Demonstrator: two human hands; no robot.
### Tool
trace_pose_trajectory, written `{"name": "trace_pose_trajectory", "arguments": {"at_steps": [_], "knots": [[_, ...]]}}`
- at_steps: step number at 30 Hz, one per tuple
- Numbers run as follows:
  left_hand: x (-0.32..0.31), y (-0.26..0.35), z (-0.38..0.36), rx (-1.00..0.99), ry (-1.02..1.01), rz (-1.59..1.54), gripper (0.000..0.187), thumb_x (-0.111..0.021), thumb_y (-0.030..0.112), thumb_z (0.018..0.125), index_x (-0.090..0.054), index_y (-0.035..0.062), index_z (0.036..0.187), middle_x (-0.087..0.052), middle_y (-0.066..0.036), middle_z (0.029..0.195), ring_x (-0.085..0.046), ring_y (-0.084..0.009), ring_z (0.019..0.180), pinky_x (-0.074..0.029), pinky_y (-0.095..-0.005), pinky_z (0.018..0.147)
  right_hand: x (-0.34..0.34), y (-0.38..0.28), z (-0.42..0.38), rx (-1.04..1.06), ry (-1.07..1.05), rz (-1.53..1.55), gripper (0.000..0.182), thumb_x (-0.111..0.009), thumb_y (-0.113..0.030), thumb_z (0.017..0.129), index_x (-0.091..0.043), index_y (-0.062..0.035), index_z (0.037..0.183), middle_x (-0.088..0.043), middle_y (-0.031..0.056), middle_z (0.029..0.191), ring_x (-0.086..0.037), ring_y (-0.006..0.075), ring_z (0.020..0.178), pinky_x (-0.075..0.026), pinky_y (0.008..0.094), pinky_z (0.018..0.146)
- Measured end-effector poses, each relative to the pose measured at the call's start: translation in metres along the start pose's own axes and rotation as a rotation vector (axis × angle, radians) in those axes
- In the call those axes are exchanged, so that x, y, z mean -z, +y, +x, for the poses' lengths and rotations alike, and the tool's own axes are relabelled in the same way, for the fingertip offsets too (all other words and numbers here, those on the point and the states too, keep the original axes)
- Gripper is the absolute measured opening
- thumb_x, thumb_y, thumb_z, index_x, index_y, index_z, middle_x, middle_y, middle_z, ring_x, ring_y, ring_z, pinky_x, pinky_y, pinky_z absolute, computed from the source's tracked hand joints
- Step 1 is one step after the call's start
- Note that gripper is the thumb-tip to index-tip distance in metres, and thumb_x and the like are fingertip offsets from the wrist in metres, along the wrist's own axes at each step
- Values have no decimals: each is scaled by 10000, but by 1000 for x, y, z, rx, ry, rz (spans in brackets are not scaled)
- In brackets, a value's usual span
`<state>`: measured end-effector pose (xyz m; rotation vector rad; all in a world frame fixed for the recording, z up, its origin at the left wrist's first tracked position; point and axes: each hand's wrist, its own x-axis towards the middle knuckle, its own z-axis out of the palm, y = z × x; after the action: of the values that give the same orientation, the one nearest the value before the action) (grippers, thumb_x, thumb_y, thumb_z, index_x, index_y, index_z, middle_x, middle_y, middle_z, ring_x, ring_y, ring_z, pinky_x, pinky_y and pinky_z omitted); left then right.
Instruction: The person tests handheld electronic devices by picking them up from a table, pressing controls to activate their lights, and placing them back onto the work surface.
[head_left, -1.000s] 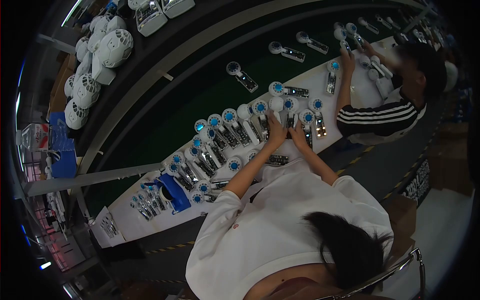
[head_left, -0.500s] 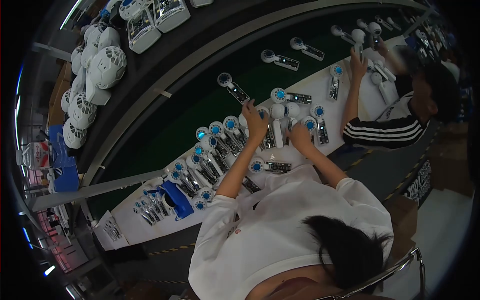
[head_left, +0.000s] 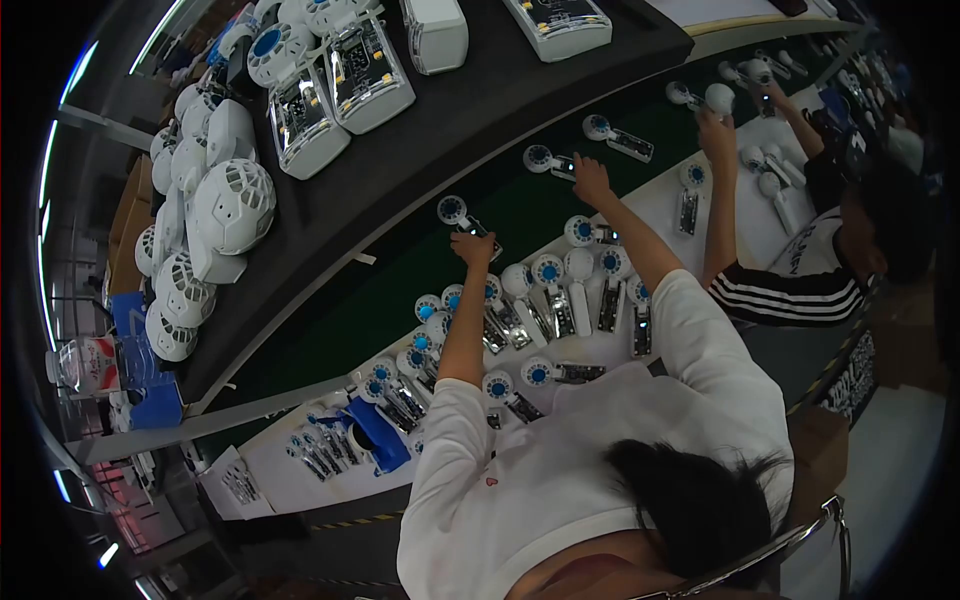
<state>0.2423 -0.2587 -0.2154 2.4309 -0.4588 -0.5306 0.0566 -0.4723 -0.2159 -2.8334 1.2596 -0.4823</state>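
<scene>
The near fan (head_left: 452, 209) lies on the green belt (head_left: 350, 320), and my left hand (head_left: 472, 248) is across its body, below the round head. A moment ago that hand was only at the tip of it. My fingers are bent over the casing, but whether they have closed around it or merely rest there I cannot tell.

The bigger change is on my other side. My right hand (head_left: 592, 182) was down among the table fans; now it has gone out over the belt, index finger stretched to the end of the second fan (head_left: 538, 159). The fingertip looks to be touching, or very nearly; how far the other fingers are curled, and whether they have any hold, I cannot tell. I take this to mean that my work has shifted from the table to the belt, with one fan at each hand.

Farther along the belt lies a third fan (head_left: 630, 143), apart from my fingers. On my side, the white table (head_left: 658, 192) carries a crowd of table fans (head_left: 548, 270), heads mostly toward the belt, and a blue holder (head_left: 378, 435) to my left. To my right, a co-worker's hand (head_left: 717, 130) is at another fan, above a striped sleeve (head_left: 790, 293). Across the belt, larger white units (head_left: 365, 75) stand on a dark shelf (head_left: 560, 85).
</scene>
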Motion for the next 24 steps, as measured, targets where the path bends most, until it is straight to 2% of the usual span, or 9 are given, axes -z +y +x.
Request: {"name": "trace_pose_trajectory", "arguments": {"at_steps": [3, 5, 9, 11, 12, 14, 17, 20, 24], "knots": [[3, -14, 10, 116, -1, -16, 960, -787, 310, 570, -229, -145, 1205, -369, -325, 1137, -398, -427, 1066, -389, -461, 885, 24, -19, 10, -85, -267, 29, 550, -725, -151, 610, -490, -26, 1091, -507, 170, 1058, -502, 282, 1022, -462, 391, 793], [8, -25, 10, 96, -27, -102, 905, -792, 308, 548, -285, -107, 1172, -431, -292, 1093, -447, -391, 1034, -405, -467, 853, 44, -30, 5, -93, -430, 295, 587, -740, -155, 584, -484, -40, 1100, -519, 178, 1048, -522, 284, 994, -474, 399, 772], [19, -24, -11, 22, -49, -466, 758, -783, 266, 589, -340, -51, 1116, -503, -210, 1011, -524, -300, 926, -438, -423, 797, 60, -49, -8, -157, -297, 469, 578, -758, -170, 583, -478, -31, 1070, -566, 155, 956, -590, 243, 838, -496, 348, 701], [53, 19, -71, -106, -105, -781, 508, -693, 157, 720, -361, 6, 1075, -558, -126, 864, -587, -209, 682, -505, -307, 615, 98, -59, -25, -310, -467, 1261, 467, -720, -171, 686, -449, -35, 1041, -585, 78, 781, -591, 147, 672, -472, 269, 581], [68, 33, -94, -93, -114, -781, 508, -693, 157, 720, -361, 6, 1075, -558, -126, 864, -587, -209, 682, -505, -307, 615, 118, -66, -35, -323, -455, 1345, 429, -687, -187, 738, -443, -41, 1058, -579, 38, 731, -565, 97, 588, -445, 208, 533], [88, 48, -130, -119, -312, -1103, 469, -661, 102, 753, -345, 16, 1087, -570, -108, 848, -588, -164, 676, -512, -289, 597, 172, -72, -59, -352, -488, 1429, 388, -645, -194, 769, -442, -43, 1063, -581, 43, 748, -568, 97, 610, -450, 214, 556], [95, 41, -174, -104, -362, -1132, 394, -526, 132, 792, -332, 27, 1119, -572, -119, 847, -592, -182, 677, -525, -314, 598, 208, -76, -107, -463, -524, 1726, 371, -508, -206, 845, -419, -39, 1164, -583, 65, 885, -572, 100, 737, -454, 221, 666], [114, 57, -226, -46, -500, -1219, 431, -386, 146, 756, -318, 44, 1169, -563, -142, 867, -591, -200, 686, -528, -328, 606, 223, -84, -161, -544, -464, 1703, 532, -438, -165, 845, -283, -40, 1339, -535, 75, 1077, -538, 112, 890, -434, 227, 789], [117, 49, -262, -208, -599, -1176, 467, -387, 140, 734, -298, 37, 1181, -551, -160, 905, -582, -209, 679, -523, -341, 611, 242, -98, -213, -578, -542, 1879, 539, -380, -123, 832, -238, -67, 1348, -552, 117, 1023, -588, 178, 775, -506, 302, 612]]}}
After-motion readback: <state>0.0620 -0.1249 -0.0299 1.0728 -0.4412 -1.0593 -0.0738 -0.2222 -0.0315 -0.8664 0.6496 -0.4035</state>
